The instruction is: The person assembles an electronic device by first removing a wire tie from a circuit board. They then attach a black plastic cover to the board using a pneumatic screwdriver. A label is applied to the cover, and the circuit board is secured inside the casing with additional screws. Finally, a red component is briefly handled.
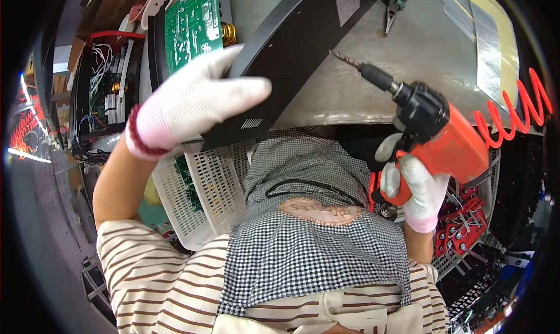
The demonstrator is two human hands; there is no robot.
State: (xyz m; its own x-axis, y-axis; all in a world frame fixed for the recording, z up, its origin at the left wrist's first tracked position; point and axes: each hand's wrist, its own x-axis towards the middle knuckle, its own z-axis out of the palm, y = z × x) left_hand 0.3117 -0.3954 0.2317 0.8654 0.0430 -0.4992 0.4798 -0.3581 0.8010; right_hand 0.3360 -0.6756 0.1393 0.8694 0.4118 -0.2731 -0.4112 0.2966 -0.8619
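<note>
- Black metal cover panel [291, 54] lying slantwise across the grey workbench [420, 48], running from about 7 o'clock up to 1 o'clock, lower end hanging past the bench's near edge.
- Left hand [195, 101] in a white knit glove, clamped over the panel's lower left edge, thumb stretched along the top face, fingers tucked out of sight underneath.
- Right hand [408, 185], gloved too, wrapped tight round the grip of an orange air drill [449, 139] at about 4 o'clock from the panel.
- Drill bit [345, 60] pointing toward 10 o'clock, tip just beside the panel's right edge; can't tell if actually touching.
- Bare bench above the drill, decent open room there toward 12 o'clock.
- Red coiled air hose [513, 115] looping off at 3 o'clock.
- Green-handled pliers [394, 4] at 1 o'clock, well apart from the bit.
- Green circuit board [192, 22] at 11 o'clock, just beside the left hand.
- Open black chassis with wiring [108, 83] out at 9 o'clock.
- White perforated crates [204, 188] under the bench edge at 7 o'clock, red parts rack [466, 217] at 4 o'clock.
- Pretty cramped low down, checked apron [309, 241] filling the middle.
</note>
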